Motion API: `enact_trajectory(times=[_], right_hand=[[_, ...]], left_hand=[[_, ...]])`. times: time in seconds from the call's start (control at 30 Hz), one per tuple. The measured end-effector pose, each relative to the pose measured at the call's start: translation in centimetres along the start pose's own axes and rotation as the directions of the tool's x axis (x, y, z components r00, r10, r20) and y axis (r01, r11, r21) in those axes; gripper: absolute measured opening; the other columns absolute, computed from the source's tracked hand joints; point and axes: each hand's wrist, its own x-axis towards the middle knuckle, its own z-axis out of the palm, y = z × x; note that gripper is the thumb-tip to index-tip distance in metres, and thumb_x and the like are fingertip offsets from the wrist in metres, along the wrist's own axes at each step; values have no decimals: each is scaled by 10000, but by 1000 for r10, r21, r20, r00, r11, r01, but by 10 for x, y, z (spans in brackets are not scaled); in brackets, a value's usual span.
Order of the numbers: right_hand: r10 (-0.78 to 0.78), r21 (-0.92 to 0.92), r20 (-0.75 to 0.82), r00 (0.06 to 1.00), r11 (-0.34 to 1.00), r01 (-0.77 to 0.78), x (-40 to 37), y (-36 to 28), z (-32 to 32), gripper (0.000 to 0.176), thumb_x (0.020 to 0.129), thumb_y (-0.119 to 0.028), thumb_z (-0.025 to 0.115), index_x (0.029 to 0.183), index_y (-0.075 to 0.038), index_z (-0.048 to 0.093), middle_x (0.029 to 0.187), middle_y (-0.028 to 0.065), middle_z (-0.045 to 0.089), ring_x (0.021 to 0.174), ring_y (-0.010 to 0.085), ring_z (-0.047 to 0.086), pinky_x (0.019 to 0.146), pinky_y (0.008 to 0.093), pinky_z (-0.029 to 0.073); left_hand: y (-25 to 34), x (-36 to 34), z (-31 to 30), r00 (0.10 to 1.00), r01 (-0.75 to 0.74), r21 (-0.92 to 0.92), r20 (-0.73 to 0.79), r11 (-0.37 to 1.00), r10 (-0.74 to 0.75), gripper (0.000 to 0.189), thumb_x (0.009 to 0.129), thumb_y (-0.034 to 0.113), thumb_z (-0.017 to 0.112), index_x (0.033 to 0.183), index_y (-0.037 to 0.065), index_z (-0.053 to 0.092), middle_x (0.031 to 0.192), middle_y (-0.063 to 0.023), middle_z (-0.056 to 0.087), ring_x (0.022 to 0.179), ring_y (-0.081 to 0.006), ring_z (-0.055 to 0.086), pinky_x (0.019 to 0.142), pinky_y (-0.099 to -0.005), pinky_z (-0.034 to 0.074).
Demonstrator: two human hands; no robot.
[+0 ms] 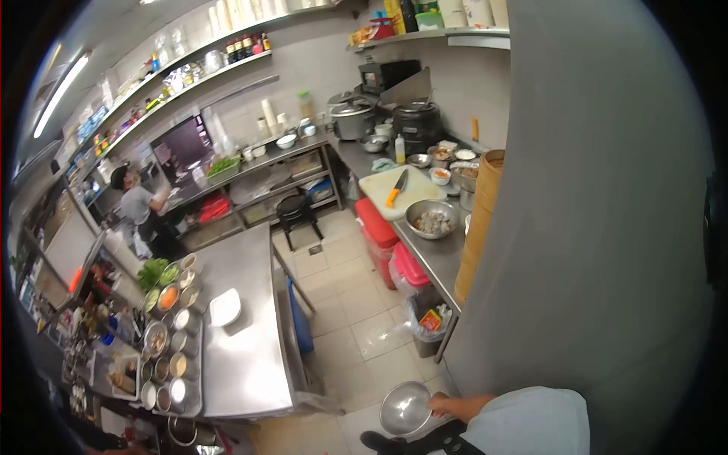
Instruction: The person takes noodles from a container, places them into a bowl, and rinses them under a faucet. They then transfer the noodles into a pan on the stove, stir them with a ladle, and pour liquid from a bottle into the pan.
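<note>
At the lower right, my right hand (438, 405) is closed on the rim of a shiny metal bowl (404, 409). The bowl hangs low over the tiled floor, its inside facing up and showing nothing in it. A white sleeve (531, 422) covers the upper part of that arm. I cannot make out my left hand in the view.
A steel table (254, 356) on the left carries a white dish (225, 308) and several metal containers. On the right counter lie a cutting board (371, 188), a knife (396, 189) and a filled bowl (432, 220). Bins (377, 235) stand below. A co-worker (142, 206) stands far left.
</note>
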Motion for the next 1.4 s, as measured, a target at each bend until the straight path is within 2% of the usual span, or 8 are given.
enact_trajectory(times=[0.5, 0.57, 0.6, 0.67, 0.83, 1.0, 1.1, 1.4], right_hand=[[-109, 218, -337, 935, 957, 191, -7, -166, -124, 243, 801, -172, 575, 861, 57, 632, 618, 138, 632, 484, 216, 625, 426, 351, 518], [-131, 384, -393, 910, 876, 292, 9, -177, -122, 266, 789, -119, 594, 968, 78, 581, 680, 155, 628, 473, 225, 617, 376, 329, 495], [-64, 410, -398, 915, 880, 240, 7, -187, -121, 265, 814, -133, 597, 997, 59, 583, 715, 172, 646, 511, 223, 635, 398, 329, 527], [-84, 476, -386, 919, 835, 276, 31, -199, -116, 291, 817, -143, 586, 1030, 55, 557, 718, 166, 630, 503, 225, 624, 390, 326, 522], [112, 631, -382, 917, 757, 170, 80, -256, -128, 328, 831, -186, 559, 1068, 40, 531, 705, 155, 612, 496, 222, 611, 385, 323, 511], [-134, 590, -512, 849, 663, 461, 163, -360, -146, 304, 823, -213, 578, 970, 53, 601, 701, 144, 625, 501, 227, 597, 380, 344, 458], [-88, 501, -397, 914, 813, 296, 226, -438, -168, 267, 802, -188, 583, 922, 48, 615, 710, 115, 619, 522, 218, 593, 430, 328, 494], [-357, 512, -362, 861, 696, 504, 333, -636, -190, 257, 754, -249, 603, 850, -16, 655, 703, 117, 653, 606, 222, 627, 557, 344, 504]], left_hand=[[61, 281, 24, 972, 77, 79, 217, 994, -93, 883, 711, 588, 677, 1389, 140, 333, 1344, -30, 465, 1154, -275, 463, 857, -490, 388], [62, 276, 22, 984, 61, 195, 155, 979, -93, 791, 707, 656, 641, 1271, 125, 479, 1258, -28, 521, 1125, -209, 472, 778, -364, 425], [59, 286, 21, 939, 301, 312, 67, 901, -337, 720, 727, 628, 649, 1196, 91, 546, 1178, -54, 558, 1043, -207, 517, 743, -332, 449], [66, 275, 16, 979, 110, 222, 146, 969, -145, 818, 691, 651, 662, 1290, 132, 458, 1299, -84, 438, 1146, -268, 438, 807, -434, 434], [53, 273, -17, 972, 210, 201, 66, 957, -227, 773, 696, 622, 668, 1256, 124, 476, 1254, -80, 456, 1111, -257, 449, 798, -423, 437], [52, 261, -37, 950, 310, 207, -85, 928, -299, 729, 700, 593, 675, 1221, 116, 494, 1210, -75, 473, 1077, -246, 461, 789, -411, 441], [77, 249, -43, 921, 378, 223, -193, 898, -339, 702, 703, 575, 679, 1200, 111, 504, 1183, -73, 483, 1056, -240, 468, 783, -404, 443], [197, 236, -40, 821, 544, 319, -395, 776, -413, 622, 711, 522, 690, 1138, 96, 536, 1102, -65, 514, 994, -220, 489, 767, -383, 449]])
